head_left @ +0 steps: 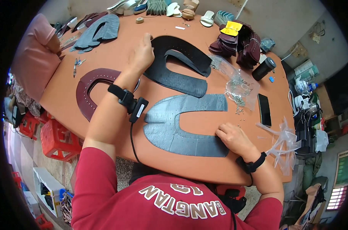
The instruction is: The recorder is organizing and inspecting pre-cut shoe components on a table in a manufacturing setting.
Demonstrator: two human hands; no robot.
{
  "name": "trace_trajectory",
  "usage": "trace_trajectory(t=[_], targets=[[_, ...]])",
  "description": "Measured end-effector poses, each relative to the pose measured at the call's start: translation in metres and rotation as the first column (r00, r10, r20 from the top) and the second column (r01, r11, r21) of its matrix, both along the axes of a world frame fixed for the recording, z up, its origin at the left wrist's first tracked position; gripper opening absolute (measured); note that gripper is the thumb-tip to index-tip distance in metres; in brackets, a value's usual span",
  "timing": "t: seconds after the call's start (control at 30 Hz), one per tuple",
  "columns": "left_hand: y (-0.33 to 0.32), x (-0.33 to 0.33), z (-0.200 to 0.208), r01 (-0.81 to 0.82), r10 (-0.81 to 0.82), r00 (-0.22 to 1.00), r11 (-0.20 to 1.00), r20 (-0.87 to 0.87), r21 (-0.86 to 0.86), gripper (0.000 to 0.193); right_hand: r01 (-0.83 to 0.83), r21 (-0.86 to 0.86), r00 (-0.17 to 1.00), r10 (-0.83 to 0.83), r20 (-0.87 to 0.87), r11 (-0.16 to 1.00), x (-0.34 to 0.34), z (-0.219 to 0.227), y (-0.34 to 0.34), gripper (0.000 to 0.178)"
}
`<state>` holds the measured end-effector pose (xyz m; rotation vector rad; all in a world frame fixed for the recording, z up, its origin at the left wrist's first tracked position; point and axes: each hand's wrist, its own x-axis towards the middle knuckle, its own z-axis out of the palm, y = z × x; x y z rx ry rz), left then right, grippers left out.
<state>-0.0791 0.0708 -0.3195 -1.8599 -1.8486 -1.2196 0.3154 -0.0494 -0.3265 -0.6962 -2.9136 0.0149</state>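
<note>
My left hand point(144, 53) is closed at the far left edge of a black U-shaped shoe upper point(174, 44), with its fingers pinched on it. The upper is partly folded over itself and has a row of small holes. Nearer me a shiny grey-blue U-shaped upper point(162, 140) lies flat, its open end to the right. Over the end of its near leg, my right hand point(233, 138) has its fingers bent together; whatever they hold, if anything, is hidden. A maroon upper point(85, 90) edged with metal studs lies under my left forearm, which covers part of it.
Loose metal studs point(239, 100) spill from a clear plastic bag point(250, 86) on the right. Beyond are a phone point(264, 110), a black cylinder point(263, 69) and bundled maroon uppers point(248, 50). Grey uppers point(99, 32) lie far left, near another person point(36, 57). Crumpled plastic point(283, 143) lies near right.
</note>
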Motion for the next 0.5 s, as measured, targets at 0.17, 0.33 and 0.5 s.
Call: trace_trajectory(t=[0.17, 0.33, 0.5], targets=[[-0.019, 0.03, -0.022, 0.105, -0.215, 0.95, 0.902, -0.225, -0.419, 0.07, 0.004, -0.009, 1.0, -0.004, 0.01, 1.0, 0.005, 0.0, 0.002, 0.012], [-0.037, 0.051, -0.03, 0.336, -0.556, 0.824, 0.638, -0.113, -0.693, 0.061, -0.126, -0.001, 0.987, 0.125, -0.1, 0.992, -0.005, 0.0, -0.004, 0.01], [-0.037, 0.064, -0.031, 0.189, -0.405, 0.896, 0.72, -0.184, -0.668, 0.051, -0.012, -0.015, 1.0, 0.012, -0.017, 1.0, -0.001, -0.003, 0.002, 0.004]])
